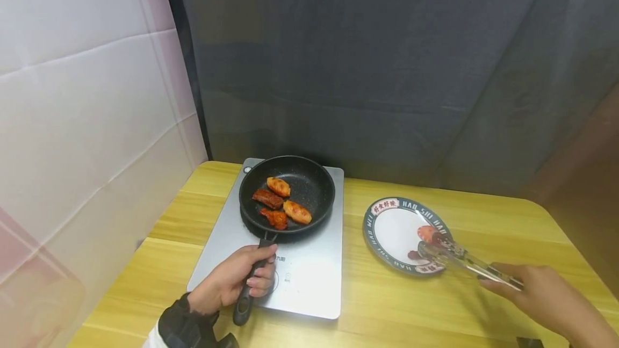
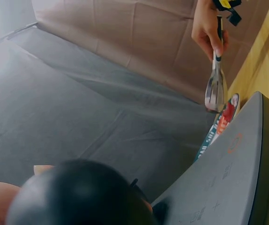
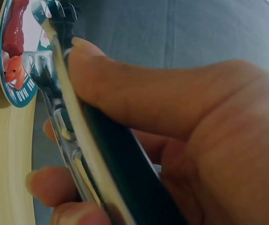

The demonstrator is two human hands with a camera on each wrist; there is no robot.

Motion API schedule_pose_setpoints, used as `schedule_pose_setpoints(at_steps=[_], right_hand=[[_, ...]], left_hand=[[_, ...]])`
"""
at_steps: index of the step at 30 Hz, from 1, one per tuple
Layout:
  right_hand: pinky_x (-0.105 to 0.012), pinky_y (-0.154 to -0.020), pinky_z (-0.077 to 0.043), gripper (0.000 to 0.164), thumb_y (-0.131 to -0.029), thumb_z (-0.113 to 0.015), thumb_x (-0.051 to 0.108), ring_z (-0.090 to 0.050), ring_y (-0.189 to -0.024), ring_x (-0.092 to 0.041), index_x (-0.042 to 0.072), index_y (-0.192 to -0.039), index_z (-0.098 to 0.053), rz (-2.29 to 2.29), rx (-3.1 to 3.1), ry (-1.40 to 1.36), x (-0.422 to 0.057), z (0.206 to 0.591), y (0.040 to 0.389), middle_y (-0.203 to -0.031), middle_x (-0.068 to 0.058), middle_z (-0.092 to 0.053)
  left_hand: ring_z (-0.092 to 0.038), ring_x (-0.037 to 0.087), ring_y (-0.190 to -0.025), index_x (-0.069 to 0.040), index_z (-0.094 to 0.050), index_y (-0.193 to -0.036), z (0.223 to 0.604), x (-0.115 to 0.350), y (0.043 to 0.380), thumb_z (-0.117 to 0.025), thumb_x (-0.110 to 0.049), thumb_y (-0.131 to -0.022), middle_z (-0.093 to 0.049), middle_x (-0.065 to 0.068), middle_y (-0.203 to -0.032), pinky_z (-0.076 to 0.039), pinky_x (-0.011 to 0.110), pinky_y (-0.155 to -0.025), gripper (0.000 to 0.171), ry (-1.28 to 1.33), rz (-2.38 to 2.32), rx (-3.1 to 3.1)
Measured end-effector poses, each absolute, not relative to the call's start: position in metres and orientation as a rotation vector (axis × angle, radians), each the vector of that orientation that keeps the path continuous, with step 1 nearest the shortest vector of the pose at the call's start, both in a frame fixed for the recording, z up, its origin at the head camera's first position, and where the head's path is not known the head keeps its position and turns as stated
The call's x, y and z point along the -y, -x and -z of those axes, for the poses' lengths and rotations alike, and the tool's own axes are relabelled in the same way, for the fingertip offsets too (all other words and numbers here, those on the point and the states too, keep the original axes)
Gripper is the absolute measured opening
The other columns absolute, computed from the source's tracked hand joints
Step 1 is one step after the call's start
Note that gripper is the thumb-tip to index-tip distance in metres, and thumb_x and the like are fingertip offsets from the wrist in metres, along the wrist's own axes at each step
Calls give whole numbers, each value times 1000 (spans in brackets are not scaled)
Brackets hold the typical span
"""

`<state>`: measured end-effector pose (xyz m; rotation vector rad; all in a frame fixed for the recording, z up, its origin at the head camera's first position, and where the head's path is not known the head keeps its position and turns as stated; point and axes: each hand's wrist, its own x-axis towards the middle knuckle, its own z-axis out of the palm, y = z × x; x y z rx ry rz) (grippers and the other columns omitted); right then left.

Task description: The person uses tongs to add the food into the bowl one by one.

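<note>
My left hand (image 1: 232,278) grips the black handle (image 1: 243,306) of a frying pan (image 1: 315,189). Inside the pan lie two golden-orange chicken wings (image 1: 297,212) and two darker red-brown meat pieces (image 1: 268,198). To the right, my right hand (image 1: 541,291) holds metal food tongs (image 1: 476,268), thumb on one arm and fingers on the other. The tong heads reach over a white plate (image 1: 393,232) with a dark lettered rim, and stand apart in the right wrist view. Beside them on the plate are an orange-pink food piece (image 3: 14,71) and a dark red strip of meat (image 3: 15,33).
Under the pan is a flat silver induction cooker (image 1: 314,278), set on a yellow wood-grain table (image 1: 377,305). A dark grey cloth (image 1: 362,69) hangs behind the table. Pale cloth (image 1: 96,111) closes off the left, brownish cloth (image 1: 585,176) the right.
</note>
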<state>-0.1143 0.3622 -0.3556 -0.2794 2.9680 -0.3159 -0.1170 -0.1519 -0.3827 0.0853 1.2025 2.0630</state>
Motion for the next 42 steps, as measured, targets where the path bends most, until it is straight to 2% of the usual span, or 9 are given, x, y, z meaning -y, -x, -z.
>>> schedule_pose_setpoints(at_steps=[6, 15, 24, 28, 32, 34, 40, 42], right_hand=[[-60, -66, -49, 62, -90, -63, 47, -63, -84, -46, -9, -117, -61, 314, -2999, 286, -368, 360, 117, -96, -29, -65], [-59, -66, -50, 59, -87, -67, 43, -64, -84, -43, -7, -118, -62, 350, -2993, 350, -376, 368, 123, -98, -27, -66], [-53, -65, -52, 57, -87, -67, 43, -65, -80, -31, -7, -115, -64, 358, -2959, 360, -376, 369, 122, -94, -20, -68], [-42, -60, -51, 52, -86, -69, 41, -55, -70, -17, -3, -114, -67, 350, -2989, 399, -371, 370, 121, -91, -11, -69], [-28, -52, -37, 49, -87, -69, 38, -43, -61, -12, -3, -115, -66, 356, -2980, 397, -367, 371, 121, -84, -2, -65], [-26, -51, -33, 48, -88, -68, 37, -41, -60, -12, -3, -114, -66, 361, -2973, 391, -367, 371, 121, -84, -2, -65], [-26, -49, -37, 40, -90, -66, 34, -40, -53, -9, 0, -109, -70, 372, -2983, 373, -365, 371, 122, -89, -7, -68], [-25, -48, -37, 40, -91, -65, 35, -40, -50, -8, -1, -109, -70, 379, -2975, 358, -364, 371, 122, -83, -5, -67]], left_hand=[[-33, 0, -40, -9, -37, -82, 383, 151, 116, -33, -23, -105, -31, -7, -59, -30, 15, -38, 27, -65, -2061, -1208], [-34, 0, -40, -9, -38, -83, 384, 152, 117, -34, -24, -105, -31, -7, -59, -30, 15, -39, 27, -82, -2060, -1205], [-35, 0, -41, -9, -37, -84, 384, 152, 118, -33, -24, -105, -32, -7, -60, -30, 16, -39, 26, -92, -2063, -1201], [-35, 0, -41, -9, -37, -84, 383, 152, 117, -34, -24, -105, -32, -7, -60, -30, 16, -39, 26, -83, -2063, -1207], [-34, 0, -41, -9, -38, -84, 384, 152, 117, -34, -24, -105, -32, -7, -60, -30, 16, -39, 26, -79, -2059, -1206], [-34, 0, -41, -9, -38, -84, 384, 153, 117, -35, -24, -105, -32, -7, -60, -30, 16, -39, 27, -77, -2059, -1204], [-35, 0, -41, -9, -38, -84, 385, 153, 118, -35, -25, -105, -32, -7, -60, -30, 16, -39, 26, -89, -2066, -1197], [-35, 0, -41, -9, -38, -84, 385, 153, 119, -34, -24, -105, -32, -7, -59, -30, 16, -39, 26, -93, -2066, -1198]])
